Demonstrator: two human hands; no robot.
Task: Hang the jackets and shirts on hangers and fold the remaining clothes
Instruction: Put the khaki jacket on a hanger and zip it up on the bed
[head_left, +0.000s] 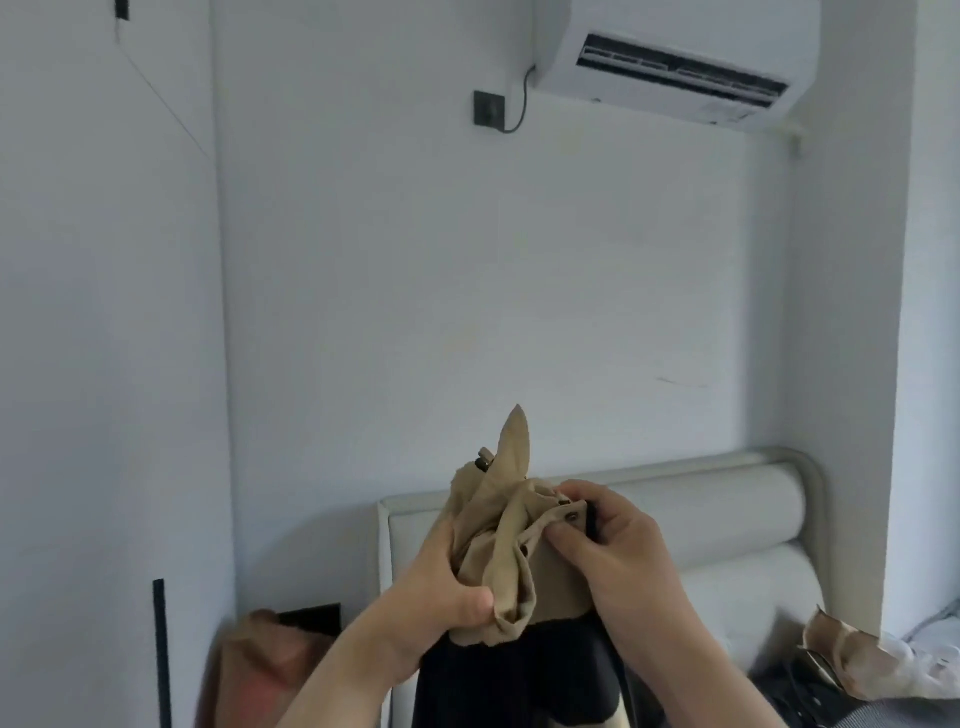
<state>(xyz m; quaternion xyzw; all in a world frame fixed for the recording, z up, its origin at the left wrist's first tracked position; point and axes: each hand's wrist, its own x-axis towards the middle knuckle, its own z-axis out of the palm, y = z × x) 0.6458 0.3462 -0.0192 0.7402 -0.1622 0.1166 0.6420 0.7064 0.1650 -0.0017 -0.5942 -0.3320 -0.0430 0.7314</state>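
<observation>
A tan jacket (511, 525) is held up in front of the headboard (727, 499), its upper part bunched and twisted. The gathered cloth is gripped by the curled fingers of the left hand (441, 597), and an edge beside a snap (573, 516) is pinched by the right hand (623, 556). No hanger is seen. Should either grip be loosened, the garment would likely slide down; left twisted, it could be hung crooked. Left of the headboard, a brown bag (260, 660) is stood against the wall; its contents are hidden. Right of the headboard, what looks like a crumpled paper bag (852, 660) is seen beside white cloth; its contents cannot be told.
</observation>
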